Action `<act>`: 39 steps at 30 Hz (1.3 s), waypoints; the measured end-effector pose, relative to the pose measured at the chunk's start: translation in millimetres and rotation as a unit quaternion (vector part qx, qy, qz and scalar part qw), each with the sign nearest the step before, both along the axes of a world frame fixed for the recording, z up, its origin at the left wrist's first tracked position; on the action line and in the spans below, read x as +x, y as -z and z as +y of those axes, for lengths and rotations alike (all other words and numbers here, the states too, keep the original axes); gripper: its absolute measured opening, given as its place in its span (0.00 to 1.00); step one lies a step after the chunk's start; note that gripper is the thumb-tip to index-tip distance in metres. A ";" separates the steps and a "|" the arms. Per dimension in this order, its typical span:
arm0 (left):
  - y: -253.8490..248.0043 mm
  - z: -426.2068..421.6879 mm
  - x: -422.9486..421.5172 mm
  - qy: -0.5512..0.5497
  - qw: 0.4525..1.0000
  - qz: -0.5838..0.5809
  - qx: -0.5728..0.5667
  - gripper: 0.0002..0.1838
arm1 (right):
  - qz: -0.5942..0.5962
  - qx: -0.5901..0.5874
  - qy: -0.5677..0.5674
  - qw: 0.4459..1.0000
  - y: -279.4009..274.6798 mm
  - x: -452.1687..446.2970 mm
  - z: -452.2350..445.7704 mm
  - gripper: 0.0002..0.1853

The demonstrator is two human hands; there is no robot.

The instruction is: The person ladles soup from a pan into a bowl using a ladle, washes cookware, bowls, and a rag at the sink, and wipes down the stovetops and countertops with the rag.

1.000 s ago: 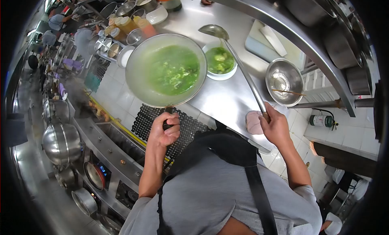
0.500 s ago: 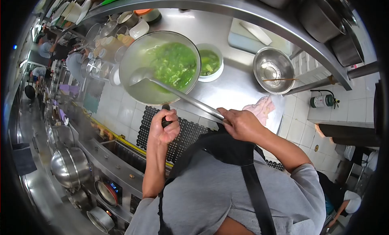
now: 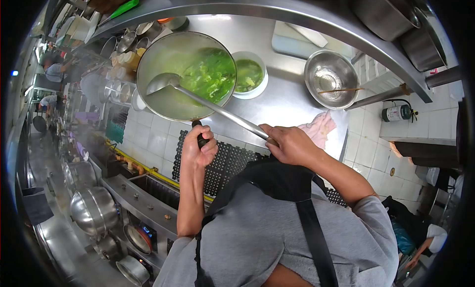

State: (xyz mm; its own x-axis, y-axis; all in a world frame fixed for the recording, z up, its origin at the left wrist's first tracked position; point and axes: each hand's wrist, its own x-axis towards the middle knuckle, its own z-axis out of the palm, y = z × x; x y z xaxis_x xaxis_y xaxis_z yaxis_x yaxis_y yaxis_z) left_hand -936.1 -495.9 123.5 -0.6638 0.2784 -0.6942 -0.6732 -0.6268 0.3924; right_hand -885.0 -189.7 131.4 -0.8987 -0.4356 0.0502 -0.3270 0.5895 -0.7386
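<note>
My left hand is closed around the dark handle of a large wok, held above the steel counter. Bright green leafy soup lies in the wok's right side, steaming. The shaft of a long metal ladle is gripped by my right hand. Its head rests inside the wok at the left, beside the greens. Just right of the wok, a white bowl holds more of the green soup; the wok's rim overlaps its left edge in view.
On the counter are a steel mixing bowl with a thin stick across it, a pink cloth and a chopping board. A steel shelf runs overhead. Stoves with pots stand at left. Other people are in the background.
The wok has shifted slightly left and away from me, and the ladle's head has moved with it. Both hands keep their grip. The whole view has shifted a little.
</note>
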 end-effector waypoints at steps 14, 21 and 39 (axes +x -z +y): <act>0.4 8.1 -8.6 -0.018 0.998 0.005 -0.052 0.08 | -0.019 -0.021 0.006 1.000 6.5 -10.4 7.3 0.26; 2.5 11.0 -10.0 -0.032 0.995 0.024 -0.088 0.07 | -0.013 -0.035 0.019 0.999 7.4 -11.2 9.8 0.26; -7.5 36.7 -5.9 -0.070 0.985 0.068 -0.144 0.04 | 0.080 0.115 0.089 0.986 52.4 15.6 101.7 0.29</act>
State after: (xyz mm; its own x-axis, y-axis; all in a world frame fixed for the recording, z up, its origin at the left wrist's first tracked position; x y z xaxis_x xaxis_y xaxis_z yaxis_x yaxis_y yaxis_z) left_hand -942.0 -459.2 131.0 -0.7735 -0.0192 -0.6335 -0.5169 -0.5593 0.6481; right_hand -869.4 -88.0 79.0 -0.9507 -0.2878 0.1157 -0.3045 0.7945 -0.5255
